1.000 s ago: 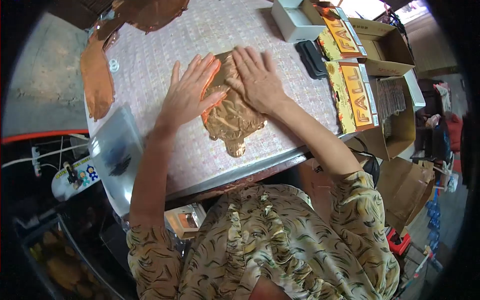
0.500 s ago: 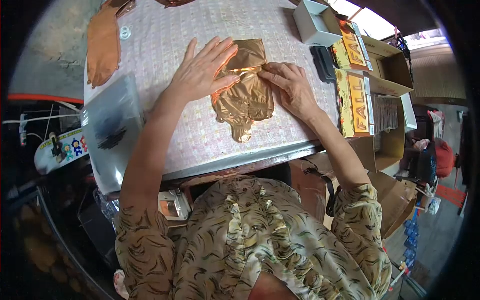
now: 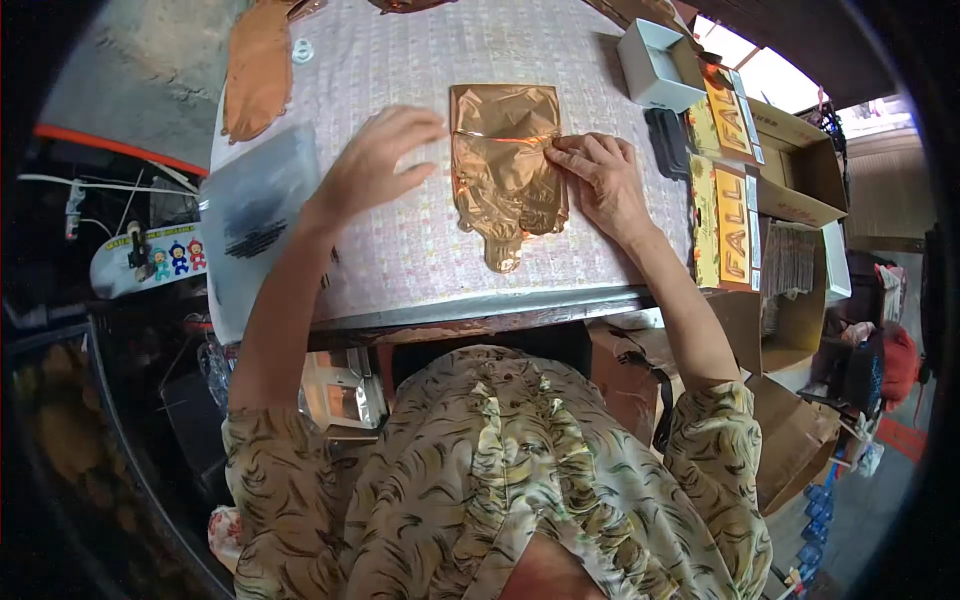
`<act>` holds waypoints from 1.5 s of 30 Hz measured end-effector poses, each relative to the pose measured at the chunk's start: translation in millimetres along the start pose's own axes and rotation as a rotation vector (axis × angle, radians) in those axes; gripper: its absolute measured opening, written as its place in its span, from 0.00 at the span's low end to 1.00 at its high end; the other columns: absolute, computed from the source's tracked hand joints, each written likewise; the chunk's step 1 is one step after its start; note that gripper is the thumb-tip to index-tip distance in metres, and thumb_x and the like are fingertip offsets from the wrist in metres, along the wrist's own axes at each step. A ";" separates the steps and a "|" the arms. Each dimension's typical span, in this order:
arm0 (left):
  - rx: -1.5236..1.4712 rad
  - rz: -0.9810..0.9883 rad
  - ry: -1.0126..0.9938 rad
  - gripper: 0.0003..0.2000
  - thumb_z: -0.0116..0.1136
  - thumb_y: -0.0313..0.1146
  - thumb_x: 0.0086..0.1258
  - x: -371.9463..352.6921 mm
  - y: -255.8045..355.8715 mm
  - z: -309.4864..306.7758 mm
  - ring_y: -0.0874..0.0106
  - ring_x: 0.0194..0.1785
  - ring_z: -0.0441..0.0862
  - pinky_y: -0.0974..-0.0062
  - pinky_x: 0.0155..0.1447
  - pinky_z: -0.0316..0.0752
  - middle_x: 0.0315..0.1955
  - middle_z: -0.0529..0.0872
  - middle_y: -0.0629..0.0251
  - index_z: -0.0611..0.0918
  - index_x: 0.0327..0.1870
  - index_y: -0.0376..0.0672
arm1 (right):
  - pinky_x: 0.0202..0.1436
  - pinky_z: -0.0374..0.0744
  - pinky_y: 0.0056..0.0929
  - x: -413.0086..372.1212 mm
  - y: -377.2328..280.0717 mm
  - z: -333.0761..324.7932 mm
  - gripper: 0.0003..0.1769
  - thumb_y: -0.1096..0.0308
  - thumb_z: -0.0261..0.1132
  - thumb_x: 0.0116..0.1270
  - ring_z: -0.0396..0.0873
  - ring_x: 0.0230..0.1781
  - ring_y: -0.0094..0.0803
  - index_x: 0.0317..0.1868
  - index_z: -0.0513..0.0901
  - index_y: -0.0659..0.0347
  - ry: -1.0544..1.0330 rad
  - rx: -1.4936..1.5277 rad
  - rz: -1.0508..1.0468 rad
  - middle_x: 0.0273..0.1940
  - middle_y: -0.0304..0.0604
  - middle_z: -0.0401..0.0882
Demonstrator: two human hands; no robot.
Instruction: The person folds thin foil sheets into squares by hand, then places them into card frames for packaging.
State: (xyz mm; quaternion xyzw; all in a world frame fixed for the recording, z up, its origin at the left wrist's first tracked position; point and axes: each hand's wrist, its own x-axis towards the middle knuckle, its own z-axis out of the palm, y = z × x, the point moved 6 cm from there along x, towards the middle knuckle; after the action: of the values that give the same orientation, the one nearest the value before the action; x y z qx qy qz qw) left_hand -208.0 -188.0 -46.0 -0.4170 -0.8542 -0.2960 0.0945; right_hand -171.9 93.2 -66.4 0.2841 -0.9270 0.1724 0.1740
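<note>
A flattened copper-coloured foil piece (image 3: 508, 165) lies on the table, with a rectangular upper part, a crease across it and a rounded tab at its lower end. My left hand (image 3: 385, 160) is just left of the foil, off its surface, fingers apart and slightly blurred, holding nothing. At the foil's right edge, beside the crease, my right hand (image 3: 600, 175) has its thumb and index finger pressed together on the foil's edge.
Clear plastic sleeves (image 3: 262, 215) lie at the left of the table, below another copper foil piece (image 3: 258, 75) and white rings (image 3: 302, 51). On the right are a white box (image 3: 660, 65), a black object (image 3: 667, 143), FALL packages (image 3: 733, 225) and cardboard boxes (image 3: 798, 160).
My left hand has lifted off the foil and moved left, uncovering its left side. My right hand remains at the right edge. The camera view has shifted slightly.
</note>
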 end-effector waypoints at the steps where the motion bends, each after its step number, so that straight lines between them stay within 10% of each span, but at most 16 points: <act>1: 0.033 -0.002 -0.062 0.21 0.70 0.28 0.64 -6.4 7.0 -0.6 0.59 0.68 0.79 0.62 0.72 0.75 0.62 0.83 0.60 0.84 0.60 0.41 | 0.66 0.72 0.40 0.3 0.5 0.4 0.21 0.76 0.65 0.68 0.81 0.58 0.37 0.57 0.90 0.46 -0.002 0.019 0.005 0.55 0.33 0.87; 15: 0.012 0.167 -0.042 0.18 0.69 0.22 0.62 5.7 30.5 39.3 0.63 0.64 0.84 0.67 0.67 0.81 0.55 0.89 0.58 0.86 0.56 0.39 | 0.67 0.68 0.42 -4.4 6.0 4.5 0.20 0.80 0.64 0.66 0.80 0.56 0.36 0.55 0.87 0.50 0.006 0.076 0.100 0.52 0.33 0.86; 27: 0.025 -0.023 -0.261 0.23 0.58 0.32 0.78 -22.4 24.9 36.8 0.66 0.79 0.70 0.48 0.85 0.55 0.75 0.76 0.71 0.78 0.74 0.53 | 0.66 0.70 0.42 -1.3 1.0 0.1 0.14 0.77 0.67 0.68 0.81 0.57 0.36 0.49 0.90 0.50 0.039 0.098 0.086 0.53 0.31 0.88; 35: -0.238 -0.059 -0.070 0.36 0.66 0.23 0.59 -3.9 32.6 17.6 0.58 0.78 0.71 0.60 0.81 0.67 0.70 0.79 0.54 0.74 0.75 0.43 | 0.66 0.69 0.41 -2.4 3.8 3.0 0.15 0.78 0.66 0.68 0.80 0.58 0.36 0.50 0.89 0.49 0.014 0.087 0.114 0.53 0.30 0.87; 45: 0.033 0.247 -0.110 0.27 0.65 0.19 0.54 11.9 45.8 36.5 0.62 0.65 0.83 0.61 0.71 0.76 0.61 0.87 0.62 0.85 0.59 0.41 | 0.67 0.69 0.41 -3.4 4.9 4.1 0.17 0.80 0.64 0.66 0.80 0.58 0.36 0.50 0.88 0.49 0.009 0.099 0.115 0.53 0.31 0.87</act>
State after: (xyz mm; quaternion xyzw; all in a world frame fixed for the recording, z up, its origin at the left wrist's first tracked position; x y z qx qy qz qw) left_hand -177.3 -137.0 -51.1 -0.5329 -0.8050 -0.2446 0.0899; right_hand -173.1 96.8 -72.5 0.2378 -0.9314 0.2290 0.1536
